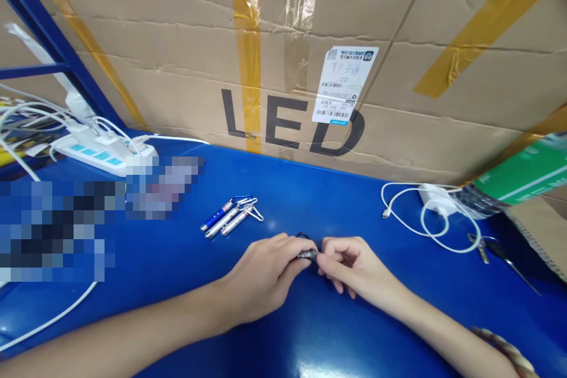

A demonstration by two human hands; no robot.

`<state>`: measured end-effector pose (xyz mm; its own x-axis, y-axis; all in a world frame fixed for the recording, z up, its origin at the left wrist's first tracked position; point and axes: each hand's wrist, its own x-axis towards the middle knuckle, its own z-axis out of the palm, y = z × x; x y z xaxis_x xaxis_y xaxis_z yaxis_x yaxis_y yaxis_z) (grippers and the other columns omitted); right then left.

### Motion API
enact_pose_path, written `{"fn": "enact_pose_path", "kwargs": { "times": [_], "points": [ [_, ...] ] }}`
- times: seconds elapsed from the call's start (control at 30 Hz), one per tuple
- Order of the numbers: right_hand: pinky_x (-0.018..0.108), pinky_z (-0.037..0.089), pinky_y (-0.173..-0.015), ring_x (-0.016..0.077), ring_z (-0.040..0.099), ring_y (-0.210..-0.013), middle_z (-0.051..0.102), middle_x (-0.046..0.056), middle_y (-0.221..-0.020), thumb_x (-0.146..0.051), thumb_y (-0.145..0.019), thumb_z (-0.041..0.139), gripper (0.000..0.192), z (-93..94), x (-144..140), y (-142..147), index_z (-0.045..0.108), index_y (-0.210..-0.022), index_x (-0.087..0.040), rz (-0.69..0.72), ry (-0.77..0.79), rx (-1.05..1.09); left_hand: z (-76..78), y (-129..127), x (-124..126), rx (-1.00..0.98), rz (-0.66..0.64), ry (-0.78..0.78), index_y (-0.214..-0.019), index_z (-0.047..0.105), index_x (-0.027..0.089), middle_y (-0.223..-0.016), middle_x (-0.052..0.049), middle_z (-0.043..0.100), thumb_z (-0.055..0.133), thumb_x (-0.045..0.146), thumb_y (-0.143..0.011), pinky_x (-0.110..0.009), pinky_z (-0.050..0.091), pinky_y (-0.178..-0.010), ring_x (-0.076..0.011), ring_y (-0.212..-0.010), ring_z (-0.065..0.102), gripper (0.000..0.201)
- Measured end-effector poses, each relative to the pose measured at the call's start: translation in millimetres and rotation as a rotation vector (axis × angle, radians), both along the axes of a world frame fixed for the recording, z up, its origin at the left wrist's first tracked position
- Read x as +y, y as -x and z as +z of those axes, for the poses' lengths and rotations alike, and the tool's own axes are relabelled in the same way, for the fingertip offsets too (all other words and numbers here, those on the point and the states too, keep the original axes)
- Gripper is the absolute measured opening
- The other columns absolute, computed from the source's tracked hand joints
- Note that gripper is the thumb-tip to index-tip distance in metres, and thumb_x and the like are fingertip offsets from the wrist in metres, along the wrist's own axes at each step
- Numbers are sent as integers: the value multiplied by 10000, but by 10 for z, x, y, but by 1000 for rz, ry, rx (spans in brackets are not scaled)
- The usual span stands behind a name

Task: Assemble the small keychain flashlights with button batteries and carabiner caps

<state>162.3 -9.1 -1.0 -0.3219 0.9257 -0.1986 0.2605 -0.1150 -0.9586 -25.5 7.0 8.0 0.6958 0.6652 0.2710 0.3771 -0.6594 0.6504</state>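
Two bare hands meet low on a blue table [310,201], at about 6 o'clock. The left hand [266,274] and right hand [354,269] each pinch one end of a small dark keychain flashlight [309,254] between thumb and fingertips, holding it just above the tabletop; its remaining details are too small to make out. At 10 o'clock from the hands, near but apart, lie three more small flashlights [230,217] side by side, one blue and two silver, with key clips. At 2 o'clock sits a coiled white cable [432,212] with its charger. At far 9 o'clock is a white power strip [104,153]. A cardboard box [283,53] printed "LED" fills 12 o'clock.
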Motion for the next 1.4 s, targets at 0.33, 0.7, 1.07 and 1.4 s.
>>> {"fn": "enact_pose_path", "kwargs": {
  "times": [0.33, 0.7, 1.07, 1.4],
  "points": [
    [143, 292, -310, 45, 393, -352, 456, -57, -452, -504, -740, 631, 413, 11, -42, 15, 465, -552, -175, -20, -61, 15, -23, 22, -13, -7, 23, -26, -1015, 559, 174, -910, -26, 664, 399, 147, -930, -268, 436, -734, -173, -785, 585, 183],
    [148, 335, -347, 34, 433, -356, 454, -87, -512, -380, -720, 697, 353, -9, -78, 59, 411, -638, -191, -62, -144, 96, -68, -3, 13, -24, 68, -7, -1034, 544, 176, -966, -51, 663, 365, 162, -931, -279, 459, -778, -185, -882, 618, 207],
    [167, 411, -373, 45, 515, -436, 579, 7, -793, -301, -814, 615, 179, 24, -100, 48, 587, -958, -198, -116, -485, -19, -37, -5, 16, 1, 36, -56, -1034, 543, 176, -945, -55, 663, 357, 151, -929, -302, 472, -766, -192, -858, 619, 215],
    [189, 441, -377, 52, 541, -413, 602, 33, -800, -318, -805, 633, 156, 38, -92, 46, 670, -834, -169, -163, -521, -32, -26, -9, -20, 55, 44, -65, -988, 542, 178, -856, -38, 653, 361, 146, -929, -293, 468, -703, -188, -764, 602, 193]
  ]
}}
